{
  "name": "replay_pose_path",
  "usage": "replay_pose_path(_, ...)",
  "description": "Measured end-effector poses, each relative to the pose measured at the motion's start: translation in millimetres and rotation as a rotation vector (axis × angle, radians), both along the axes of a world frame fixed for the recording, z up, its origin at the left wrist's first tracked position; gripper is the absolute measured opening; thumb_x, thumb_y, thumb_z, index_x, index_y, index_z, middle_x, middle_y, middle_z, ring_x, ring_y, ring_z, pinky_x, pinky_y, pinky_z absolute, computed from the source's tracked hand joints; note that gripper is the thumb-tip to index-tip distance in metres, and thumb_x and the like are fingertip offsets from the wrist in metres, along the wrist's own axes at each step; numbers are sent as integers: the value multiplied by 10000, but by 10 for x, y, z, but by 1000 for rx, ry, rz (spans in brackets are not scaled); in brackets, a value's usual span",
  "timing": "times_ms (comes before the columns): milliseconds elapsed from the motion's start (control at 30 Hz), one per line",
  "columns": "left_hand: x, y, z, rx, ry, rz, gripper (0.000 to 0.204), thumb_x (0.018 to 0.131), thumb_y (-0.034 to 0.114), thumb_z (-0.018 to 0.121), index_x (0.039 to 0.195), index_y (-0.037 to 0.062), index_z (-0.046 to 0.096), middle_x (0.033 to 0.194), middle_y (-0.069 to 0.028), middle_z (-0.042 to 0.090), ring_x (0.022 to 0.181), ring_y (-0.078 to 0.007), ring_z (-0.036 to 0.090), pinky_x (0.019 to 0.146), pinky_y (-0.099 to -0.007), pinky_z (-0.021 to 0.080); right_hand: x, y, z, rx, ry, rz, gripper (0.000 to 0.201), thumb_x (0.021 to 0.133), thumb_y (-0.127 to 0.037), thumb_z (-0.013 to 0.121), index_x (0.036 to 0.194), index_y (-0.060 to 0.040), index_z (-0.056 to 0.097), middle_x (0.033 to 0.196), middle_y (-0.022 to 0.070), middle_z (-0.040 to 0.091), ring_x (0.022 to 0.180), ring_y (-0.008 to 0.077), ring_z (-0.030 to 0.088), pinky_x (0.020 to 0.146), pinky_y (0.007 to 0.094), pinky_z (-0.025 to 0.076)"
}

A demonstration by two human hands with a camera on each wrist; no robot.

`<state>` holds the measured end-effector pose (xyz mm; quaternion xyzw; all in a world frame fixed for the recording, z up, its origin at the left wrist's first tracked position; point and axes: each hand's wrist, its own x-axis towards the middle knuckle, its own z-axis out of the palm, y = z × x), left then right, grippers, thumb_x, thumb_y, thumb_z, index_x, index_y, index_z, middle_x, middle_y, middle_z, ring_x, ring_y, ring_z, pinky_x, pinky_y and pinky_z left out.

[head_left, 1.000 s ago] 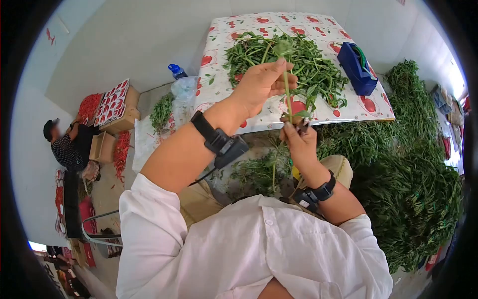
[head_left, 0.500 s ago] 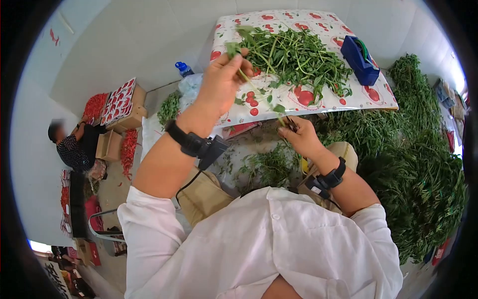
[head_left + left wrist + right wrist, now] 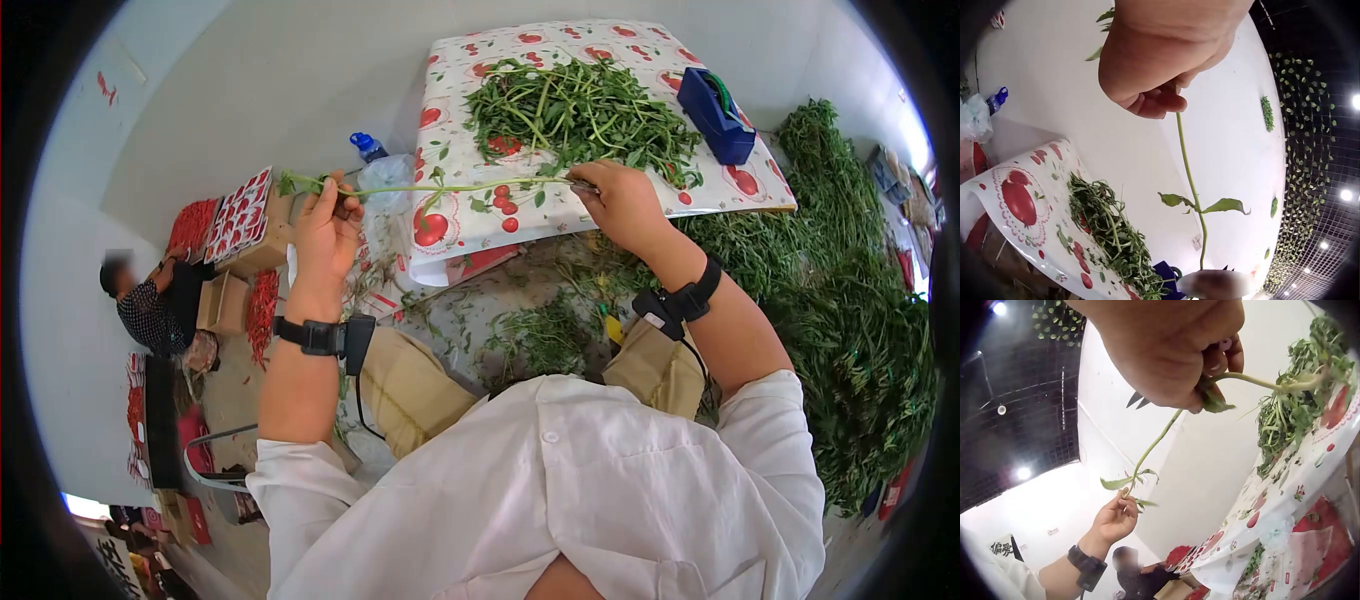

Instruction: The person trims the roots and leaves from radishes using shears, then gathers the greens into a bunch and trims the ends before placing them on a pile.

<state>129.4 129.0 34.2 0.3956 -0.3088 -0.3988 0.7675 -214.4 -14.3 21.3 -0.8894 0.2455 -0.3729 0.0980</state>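
A long green leafy stem [image 3: 460, 187] stretches nearly level between my two hands, over the near left part of the table. My left hand [image 3: 328, 235] pinches it near its leafy end, out beyond the table's left edge. At the other end my right hand [image 3: 632, 205] holds the stem over the table's front edge. Two dark pointed scissors blades [image 3: 1137, 400] stick out from under the right hand; the handles are hidden in the palm. A pile of cut leafy stems [image 3: 590, 115] lies on the table [image 3: 432, 165], beyond the right hand.
A blue tape dispenser [image 3: 717, 117] stands at the table's right side. Large heaps of green plants [image 3: 830, 380] fill the floor on the right. Plant scraps [image 3: 540, 340] lie between the knees. A blue-capped bottle [image 3: 367, 146] stands left, and a person [image 3: 155, 305] sits farther left.
My left hand has swung from over the table out to the left, and the stem now lies level. My right hand has risen to the table's front edge.
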Motion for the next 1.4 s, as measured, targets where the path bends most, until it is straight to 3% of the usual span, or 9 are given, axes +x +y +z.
replay_pose_path(100,-16,-56,144,-8,-31,2,234,882,154,540,1091,52,516,925,-61,561,819,-168,566,738,-297,482,130,50,-33,419,-10,38,156,791,-110,579,929,-41,597,771,110,613,616,271,559,591,349,443)
replay_pose_path(233,-149,-237,468,-111,-162,-272,268,872,153,551,1113,50,499,1082,-115,543,997,-238,558,790,-340,477,303,74,-201,1081,-490,99,157,847,-154,562,932,-24,574,760,76,621,537,124,486,508,252,382)
replay_pose_path(333,-294,-390,201,149,-464,-253,348,870,212,558,1164,47,473,1161,-136,515,1068,-256,526,799,-348,469,402,56,-436,1340,-991,89,119,867,-139,540,941,-47,530,794,89,630,480,65,399,443,198,317)
replay_pose_path(433,-786,-333,-229,450,-468,-313,468,850,331,575,1192,30,467,1160,-123,513,1031,-244,541,791,-345,457,479,71,-685,1431,-1082,108,103,869,-130,537,930,-49,518,816,107,633,463,74,395,444,209,324)
replay_pose_path(567,-1177,-301,-573,613,-282,-369,554,778,481,615,1100,37,537,1021,-63,580,899,-142,568,761,-358,434,623,148,-885,1500,-1081,70,114,879,-140,525,940,-45,506,869,127,633,447,82,392,444,226,363)
replay_pose_path(667,-1330,-251,-587,663,-237,-501,412,804,405,620,990,39,584,881,-48,610,749,-115,586,683,-301,451,681,225,-836,1507,-1034,49,129,881,-150,527,944,-39,507,874,131,634,439,87,385,438,248,365)
replay_pose_path(800,-1450,-225,-854,530,-230,-375,157,842,162,596,841,8,622,682,-36,594,540,-78,523,482,-196,395,715,297,-868,1524,-941,63,122,877,-134,532,947,-37,508,818,105,623,422,96,373,437,265,363)
replay_pose_path(1100,-1197,-22,-1140,395,-416,2,215,815,144,604,896,-53,636,622,-17,555,536,-87,475,483,-249,376,275,488,-997,1473,-341,43,460,910,-444,372,951,-20,546,638,34,519,461,95,388,448,252,321)
replay_pose_path(1400,-1213,247,-1143,409,-924,159,191,779,195,605,889,50,661,773,-135,640,683,-272,613,621,-340,471,446,603,-949,1474,3,251,393,926,-358,401,918,9,542,617,24,448,526,104,388,494,246,333)
